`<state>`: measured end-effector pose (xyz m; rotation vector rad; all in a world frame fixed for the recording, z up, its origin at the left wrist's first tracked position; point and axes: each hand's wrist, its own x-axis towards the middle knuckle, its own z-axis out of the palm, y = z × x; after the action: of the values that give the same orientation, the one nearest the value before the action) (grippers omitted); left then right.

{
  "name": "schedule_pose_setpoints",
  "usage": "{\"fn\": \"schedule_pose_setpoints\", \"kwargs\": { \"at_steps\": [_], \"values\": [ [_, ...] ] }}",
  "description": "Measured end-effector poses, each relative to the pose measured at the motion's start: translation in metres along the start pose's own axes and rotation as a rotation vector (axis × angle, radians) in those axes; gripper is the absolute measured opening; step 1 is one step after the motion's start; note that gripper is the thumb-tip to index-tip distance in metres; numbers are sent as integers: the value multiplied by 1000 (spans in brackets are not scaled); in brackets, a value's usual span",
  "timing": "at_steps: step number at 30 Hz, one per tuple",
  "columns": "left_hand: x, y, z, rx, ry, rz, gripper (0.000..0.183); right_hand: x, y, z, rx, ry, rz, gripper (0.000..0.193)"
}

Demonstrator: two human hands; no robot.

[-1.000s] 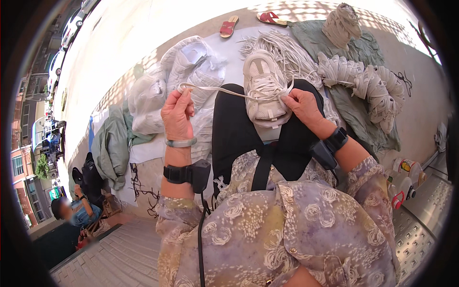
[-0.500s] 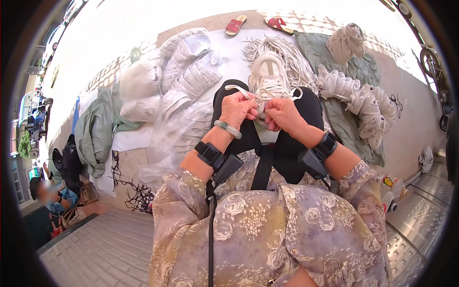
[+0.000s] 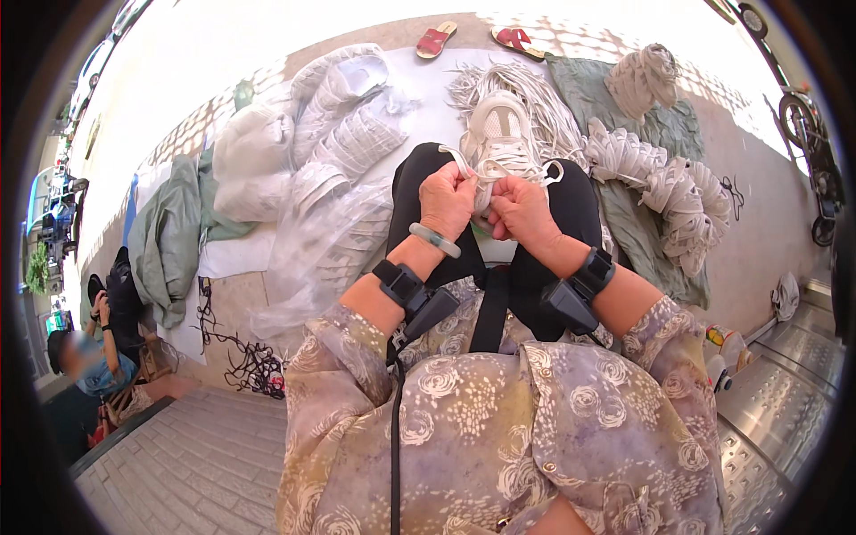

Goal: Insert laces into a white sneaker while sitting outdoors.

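Between my knees rests a white sneaker (image 3: pixel 501 125), its toe pointing away from me and its laces (image 3: pixel 508 162) crossing the tongue. My left hand (image 3: pixel 448 198) is closed in a pinch on a white shoelace (image 3: pixel 458 160) at the left of the shoe's opening. Close by on the right, my right hand (image 3: pixel 524 211) is also closed, its fingers curled on the lace, and a lace loop (image 3: pixel 555 171) stands out beyond it. The heel end of the sneaker is partly hidden behind my fingers.
A heap of loose white laces (image 3: pixel 562 120) lies behind the sneaker. Bundled white shoes (image 3: pixel 687 209) sit on green cloth (image 3: pixel 669 259) to the right; plastic-wrapped shoes (image 3: pixel 348 134) lie left. Red sandals (image 3: pixel 436 40) are at the back. Another person (image 3: pixel 98 361) sits far left.
My left hand has shifted slightly down, with the lace end now reaching up past its fingers. My right hand stays at the laces. The person at the far left has raised their hands.
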<state>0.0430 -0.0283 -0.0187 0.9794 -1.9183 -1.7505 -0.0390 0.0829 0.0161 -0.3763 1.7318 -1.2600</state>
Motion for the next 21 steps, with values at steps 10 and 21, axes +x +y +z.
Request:
{"fn": "schedule_pose_setpoints", "kwargs": {
  "at_steps": [10,21],
  "values": [
    [-4,6,1,387,-24,395,5,-1,-3,-1,44,-18,-32,14],
    [-15,24,4,-553,-32,-196,5,-17,2,-43,-410,-98,-73,11]
  ]
}}
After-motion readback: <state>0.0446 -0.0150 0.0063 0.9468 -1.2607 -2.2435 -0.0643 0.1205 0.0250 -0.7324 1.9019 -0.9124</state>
